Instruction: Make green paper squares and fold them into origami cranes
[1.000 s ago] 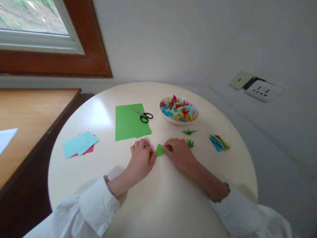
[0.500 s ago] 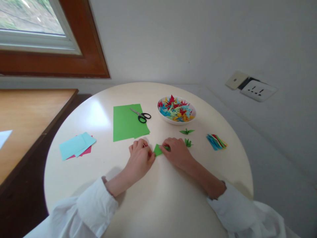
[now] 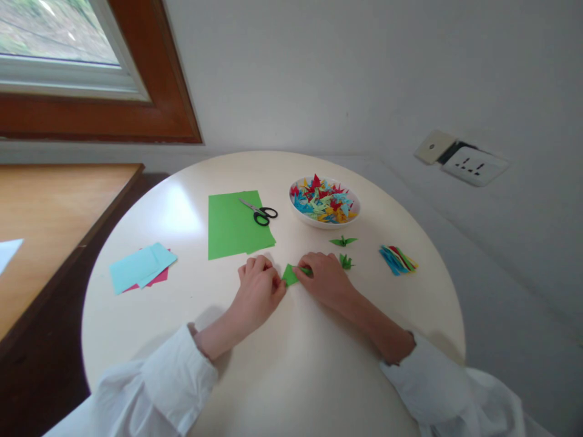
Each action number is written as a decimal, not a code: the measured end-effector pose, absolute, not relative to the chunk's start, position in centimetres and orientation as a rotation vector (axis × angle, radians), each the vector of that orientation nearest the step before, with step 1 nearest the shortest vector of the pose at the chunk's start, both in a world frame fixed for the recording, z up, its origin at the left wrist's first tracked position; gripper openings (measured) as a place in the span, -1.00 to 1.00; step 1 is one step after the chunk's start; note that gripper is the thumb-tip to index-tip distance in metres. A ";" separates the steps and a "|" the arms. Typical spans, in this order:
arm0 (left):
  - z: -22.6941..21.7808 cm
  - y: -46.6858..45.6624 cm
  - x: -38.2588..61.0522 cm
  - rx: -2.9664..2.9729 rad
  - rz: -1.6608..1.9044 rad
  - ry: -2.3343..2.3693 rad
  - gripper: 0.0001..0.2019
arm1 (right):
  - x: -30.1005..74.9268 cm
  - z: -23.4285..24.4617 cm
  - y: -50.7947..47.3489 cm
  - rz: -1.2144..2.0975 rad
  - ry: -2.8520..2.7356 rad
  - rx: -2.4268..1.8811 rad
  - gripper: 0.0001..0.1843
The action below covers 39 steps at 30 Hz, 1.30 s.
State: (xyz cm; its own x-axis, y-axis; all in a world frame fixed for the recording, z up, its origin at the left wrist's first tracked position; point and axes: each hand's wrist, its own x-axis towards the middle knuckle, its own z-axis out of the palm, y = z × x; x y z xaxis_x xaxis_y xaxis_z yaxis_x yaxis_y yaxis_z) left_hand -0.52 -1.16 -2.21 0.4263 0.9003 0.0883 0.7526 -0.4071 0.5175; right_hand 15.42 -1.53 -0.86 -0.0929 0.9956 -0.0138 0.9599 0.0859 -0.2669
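in the head view, a small folded green paper [image 3: 289,275] lies at the middle of the frame, flat on the pale round surface [image 3: 282,376], between the two hands. the left hand [image 3: 260,290], just left of the paper, has its thumb and forefinger pinched at the paper's left corner, the other fingers curled in. the right hand [image 3: 327,279] grasps the paper from the right and covers part of it (a bit of green shows under the curled fingers). just beyond the right hand, right of centre, sit two green paper cranes [image 3: 346,262]. above them in the frame is a white bowl [image 3: 314,223] of many-coloured cranes. left of the bowl, black-handled scissors [image 3: 261,215] rest on larger green sheets [image 3: 228,230]; light-blue sheets [image 3: 136,270] overlap pink paper at left, and coloured strips [image 3: 398,261] lie at right.
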 end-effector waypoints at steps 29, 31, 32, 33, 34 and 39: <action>-1.5 -1.1 -0.4 2.375 0.327 1.429 -0.88 | 15.2 -0.3 -1.6 0.281 -2.250 -2.014 -0.77; -1.5 -1.2 -0.5 2.392 0.345 1.419 -0.80 | 15.2 -0.3 -1.6 0.281 -2.258 -2.012 -0.77; -1.4 -1.2 -0.5 2.405 0.354 1.403 -0.73 | 15.2 -0.3 -1.6 0.281 -2.261 -2.010 -0.77; -1.4 -1.3 -0.6 2.420 0.358 1.387 -0.68 | 15.2 -0.4 -1.6 0.281 -2.264 -2.005 -0.77; -1.4 -1.3 -0.6 2.435 0.353 1.375 -0.65 | 15.2 -0.3 -1.6 0.277 -2.264 -2.005 -0.77; -1.5 -1.3 -0.6 2.474 0.327 1.366 -0.63 | 15.1 -0.1 -1.7 0.245 -2.270 -2.028 -0.77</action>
